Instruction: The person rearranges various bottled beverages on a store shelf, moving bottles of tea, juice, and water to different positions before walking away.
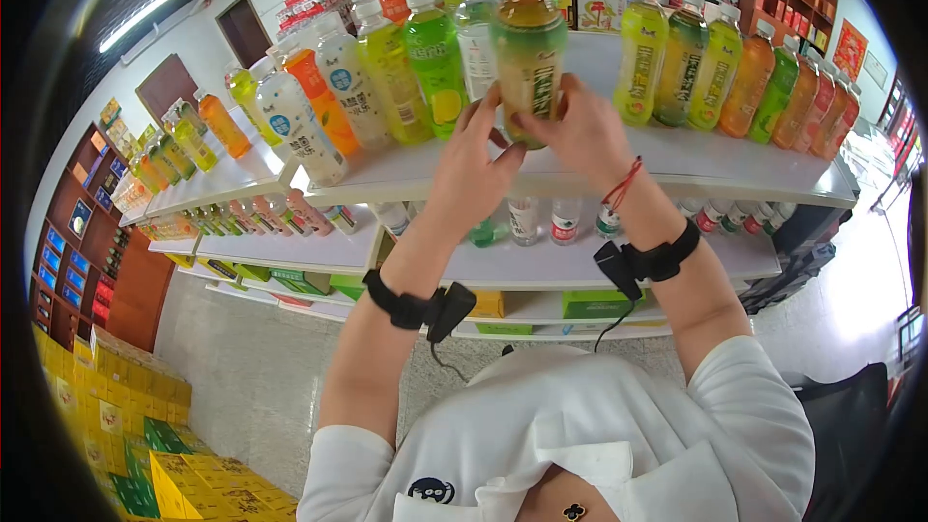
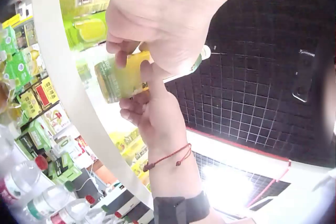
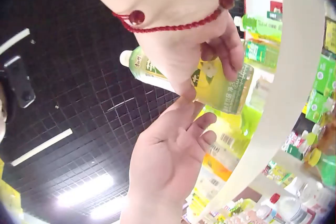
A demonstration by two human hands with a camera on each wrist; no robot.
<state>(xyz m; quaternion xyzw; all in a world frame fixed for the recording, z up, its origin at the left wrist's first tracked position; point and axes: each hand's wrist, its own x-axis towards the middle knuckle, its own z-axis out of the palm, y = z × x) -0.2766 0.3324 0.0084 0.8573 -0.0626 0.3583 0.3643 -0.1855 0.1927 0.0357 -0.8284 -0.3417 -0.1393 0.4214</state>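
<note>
A tea bottle (image 1: 529,53) with a white cap, amber contents and a green and yellow label stands upright between both hands, close over the top shelf's front edge. My right hand (image 1: 585,130) grips its lower right side, thumb across the front; the right wrist view has the fingers curled behind the label of the bottle (image 3: 223,85). From the other side my left hand (image 1: 476,162) holds it low down, fingertips against the lower label. In the left wrist view, both hands meet around the bottle (image 2: 118,79). Part of the label is hidden by the fingers.
The white top shelf (image 1: 735,174) carries a row of drink bottles: a lemon-green bottle (image 1: 433,68) left of the hands, yellow-green bottles (image 1: 640,58) to the right. More bottles stand on the lower shelf (image 1: 435,256). Yellow cartons (image 1: 135,396) are stacked at lower left.
</note>
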